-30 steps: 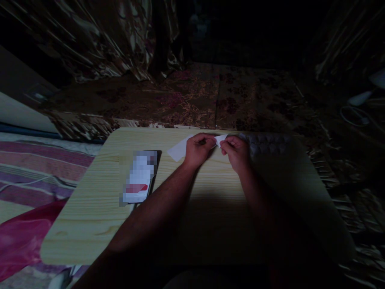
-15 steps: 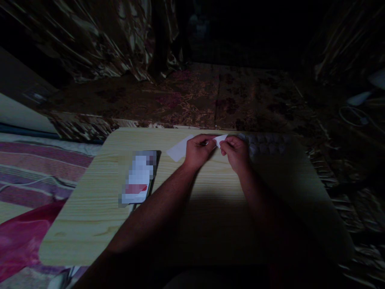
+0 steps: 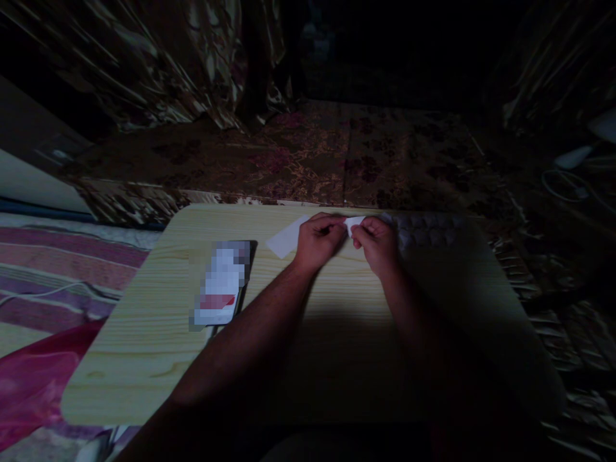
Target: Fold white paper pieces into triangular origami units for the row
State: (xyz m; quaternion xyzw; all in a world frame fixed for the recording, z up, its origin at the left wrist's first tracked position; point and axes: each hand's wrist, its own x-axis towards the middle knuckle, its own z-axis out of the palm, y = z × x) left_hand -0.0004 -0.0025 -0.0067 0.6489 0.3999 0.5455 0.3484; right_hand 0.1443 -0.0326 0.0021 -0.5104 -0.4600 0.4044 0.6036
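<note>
Near the far edge of the wooden table (image 3: pixel 144 359), my left hand (image 3: pixel 320 242) and my right hand (image 3: pixel 378 240) come close together. Both pinch a small white piece of paper (image 3: pixel 355 222) between thumb and fingers. A larger white sheet of paper (image 3: pixel 285 240) lies flat on the table just left of my left hand, partly behind it. Behind and right of my right hand sits a bumpy grey tray-like object (image 3: pixel 430 229), dim in shadow. The lower part of the small paper is hidden by my fingers.
A phone with a lit, blurred screen (image 3: pixel 224 282) rests on the table left of my left forearm, a cable below it. Striped bedding (image 3: pixel 62 256) and a pink bag (image 3: pixel 43 385) lie left. A lamp (image 3: pixel 575 156) and cord stand far right.
The small paper between my fingers has shifted slightly, its pointed top now lower and flatter. Both hands stay in nearly the same place.
</note>
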